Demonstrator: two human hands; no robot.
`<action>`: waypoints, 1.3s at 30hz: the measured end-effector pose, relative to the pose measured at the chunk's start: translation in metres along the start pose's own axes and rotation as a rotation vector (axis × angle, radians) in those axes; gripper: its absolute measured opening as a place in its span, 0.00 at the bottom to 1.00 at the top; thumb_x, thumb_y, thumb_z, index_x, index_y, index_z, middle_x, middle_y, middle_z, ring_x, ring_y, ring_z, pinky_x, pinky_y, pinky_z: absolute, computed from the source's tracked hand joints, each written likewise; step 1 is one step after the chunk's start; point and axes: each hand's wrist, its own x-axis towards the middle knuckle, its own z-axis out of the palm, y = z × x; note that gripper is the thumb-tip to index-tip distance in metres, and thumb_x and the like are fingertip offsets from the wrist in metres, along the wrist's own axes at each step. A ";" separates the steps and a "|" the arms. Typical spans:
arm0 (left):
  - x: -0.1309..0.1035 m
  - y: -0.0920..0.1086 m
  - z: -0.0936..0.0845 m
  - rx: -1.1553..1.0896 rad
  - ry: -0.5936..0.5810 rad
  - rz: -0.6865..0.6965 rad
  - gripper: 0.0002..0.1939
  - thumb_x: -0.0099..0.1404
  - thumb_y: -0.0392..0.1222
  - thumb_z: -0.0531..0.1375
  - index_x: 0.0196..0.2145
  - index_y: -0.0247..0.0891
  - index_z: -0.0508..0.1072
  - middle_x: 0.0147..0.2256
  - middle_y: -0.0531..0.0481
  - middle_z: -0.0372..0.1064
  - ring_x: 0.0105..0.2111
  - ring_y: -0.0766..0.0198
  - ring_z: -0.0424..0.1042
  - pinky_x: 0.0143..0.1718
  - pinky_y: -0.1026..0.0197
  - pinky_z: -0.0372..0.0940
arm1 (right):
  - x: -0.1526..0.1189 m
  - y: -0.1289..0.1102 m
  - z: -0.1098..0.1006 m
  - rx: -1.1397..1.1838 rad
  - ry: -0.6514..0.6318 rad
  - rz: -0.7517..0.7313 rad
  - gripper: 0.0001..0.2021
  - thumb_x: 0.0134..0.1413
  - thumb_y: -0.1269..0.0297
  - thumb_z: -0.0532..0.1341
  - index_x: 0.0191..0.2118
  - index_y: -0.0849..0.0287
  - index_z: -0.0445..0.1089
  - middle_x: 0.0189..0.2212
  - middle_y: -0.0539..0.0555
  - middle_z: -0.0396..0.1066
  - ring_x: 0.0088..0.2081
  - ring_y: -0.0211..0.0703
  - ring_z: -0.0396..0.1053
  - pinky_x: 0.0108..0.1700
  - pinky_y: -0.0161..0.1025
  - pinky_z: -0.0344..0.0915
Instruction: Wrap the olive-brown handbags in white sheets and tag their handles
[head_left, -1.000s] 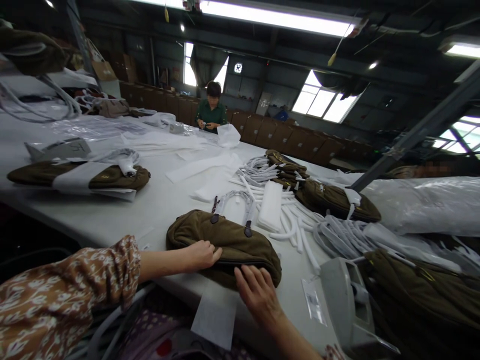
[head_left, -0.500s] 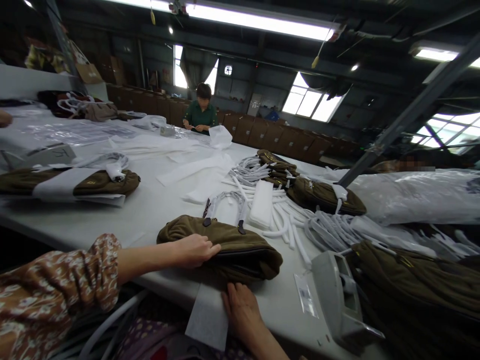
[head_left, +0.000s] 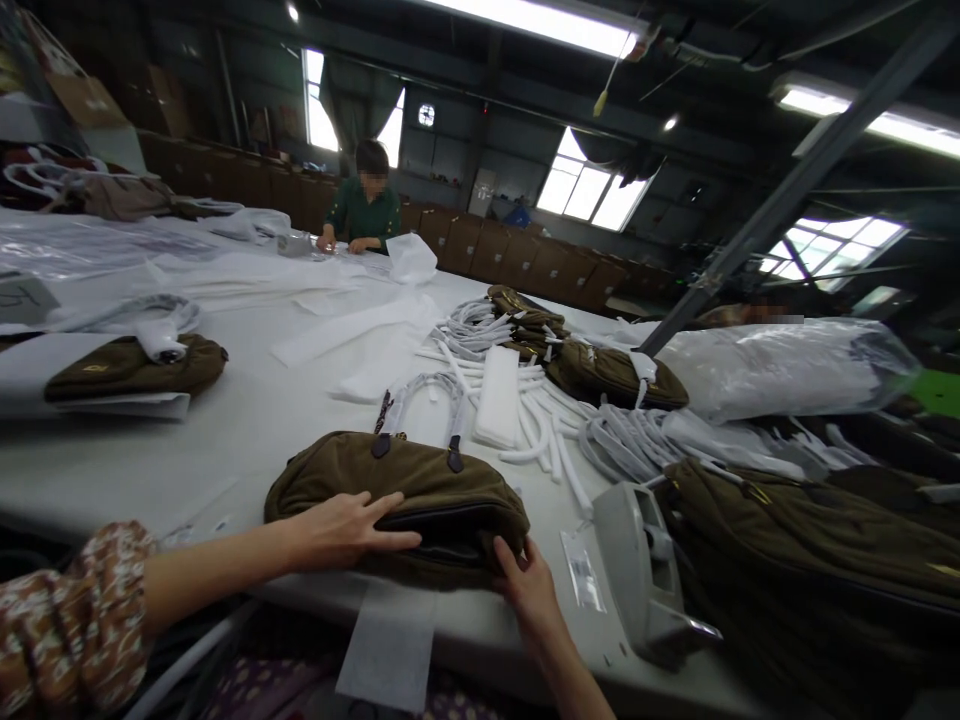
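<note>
At table edge (head_left: 472, 618), gaping bag (head_left: 427, 480), fingers (head_left: 511, 562) each side

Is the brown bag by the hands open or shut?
The bag is open: a dark gap shows in its near side, between the left hand and right hand.

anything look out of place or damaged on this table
One thing: a white sheet hangs over the near edge of the table, below the brown bag. The white tubes also lie in a loose, untidy spread. The bag gapes open, but I see no damage.
</note>
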 end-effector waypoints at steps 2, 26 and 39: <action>-0.003 0.005 0.009 0.057 0.011 0.022 0.33 0.59 0.30 0.55 0.59 0.54 0.58 0.56 0.42 0.60 0.37 0.56 0.70 0.33 0.57 0.65 | 0.003 -0.003 0.007 0.086 0.021 -0.030 0.34 0.40 0.46 0.67 0.50 0.64 0.65 0.37 0.59 0.75 0.36 0.52 0.74 0.32 0.41 0.70; -0.008 0.010 0.024 0.046 0.240 -0.024 0.05 0.67 0.44 0.56 0.39 0.46 0.72 0.49 0.43 0.68 0.35 0.61 0.67 0.39 0.57 0.64 | 0.005 -0.054 0.057 -1.290 -0.169 -1.309 0.49 0.35 0.39 0.68 0.63 0.56 0.56 0.57 0.64 0.61 0.56 0.60 0.58 0.59 0.59 0.47; -0.021 0.096 0.051 -0.152 0.344 -0.120 0.15 0.65 0.44 0.56 0.48 0.38 0.68 0.51 0.43 0.66 0.44 0.58 0.65 0.44 0.56 0.63 | 0.022 0.000 0.068 -1.284 -0.023 -1.477 0.26 0.51 0.62 0.57 0.56 0.64 0.63 0.46 0.66 0.69 0.43 0.56 0.65 0.49 0.51 0.60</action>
